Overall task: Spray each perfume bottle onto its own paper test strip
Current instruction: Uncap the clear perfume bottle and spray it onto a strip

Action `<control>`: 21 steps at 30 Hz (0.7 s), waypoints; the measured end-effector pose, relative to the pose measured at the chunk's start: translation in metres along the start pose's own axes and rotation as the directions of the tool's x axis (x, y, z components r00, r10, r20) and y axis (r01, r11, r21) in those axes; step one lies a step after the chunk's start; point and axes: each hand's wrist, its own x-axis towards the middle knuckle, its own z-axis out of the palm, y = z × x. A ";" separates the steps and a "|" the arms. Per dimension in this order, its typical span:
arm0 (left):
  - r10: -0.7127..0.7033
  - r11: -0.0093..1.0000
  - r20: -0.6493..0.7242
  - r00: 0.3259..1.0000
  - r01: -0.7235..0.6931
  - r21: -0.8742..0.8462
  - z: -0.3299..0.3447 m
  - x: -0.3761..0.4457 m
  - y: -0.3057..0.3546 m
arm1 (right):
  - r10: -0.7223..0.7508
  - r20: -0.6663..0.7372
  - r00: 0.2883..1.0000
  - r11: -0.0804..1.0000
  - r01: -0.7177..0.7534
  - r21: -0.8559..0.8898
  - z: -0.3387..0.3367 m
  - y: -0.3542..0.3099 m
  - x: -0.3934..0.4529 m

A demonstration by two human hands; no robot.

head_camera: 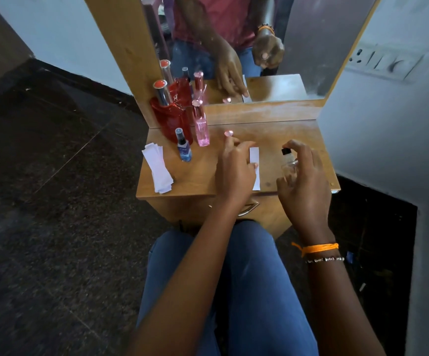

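Perfume testing centres on a small wooden dressing table (pixel 195 181), where the right hand (pixel 304 186) is closed around a clear glass spray bottle (pixel 289 167), a fingertip on its black nozzle. Just left of that hand lies a white paper test strip (pixel 255 160), its long axis running away from the person, pinned flat by the mostly open left hand (pixel 234 173). The nozzle seems to face left toward the strip, so the spray has only to cross the short gap. Beyond the left hand stand a red bottle (pixel 172 119), a pink bottle (pixel 201 127) and a blue bottle (pixel 184 147), with spare strips (pixel 157 168) further left.
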 end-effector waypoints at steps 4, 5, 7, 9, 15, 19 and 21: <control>0.038 0.993 -0.062 0.997 -0.031 0.115 0.004 -0.009 -0.003 | 0.013 0.005 1.000 1.000 -0.013 0.029 0.004 0.001 0.002; 0.038 0.992 -0.062 0.997 -0.030 0.127 0.005 -0.009 -0.004 | 0.013 0.007 1.000 0.999 -0.013 0.036 0.005 0.000 0.002; 0.031 0.990 -0.064 0.997 -0.022 0.140 0.006 -0.005 -0.005 | 0.012 0.017 1.000 0.999 -0.013 0.042 0.007 0.000 0.002; 0.026 0.988 -0.064 0.998 -0.016 0.151 0.007 -0.001 -0.004 | 0.011 0.024 1.000 0.999 -0.012 0.046 0.009 0.000 0.001; 0.079 0.992 -0.199 0.977 -0.057 0.115 -0.001 0.002 0.001 | 0.008 0.034 0.999 0.998 -0.010 0.060 0.012 0.001 0.002; -0.110 0.987 -0.237 0.965 0.135 0.091 -0.007 0.017 0.003 | -0.006 0.047 0.999 0.997 0.002 0.075 0.015 -0.001 0.001; -0.159 0.980 -0.207 0.965 0.180 0.087 -0.005 0.022 0.002 | -0.019 0.048 0.999 0.996 0.015 0.086 0.016 -0.002 0.001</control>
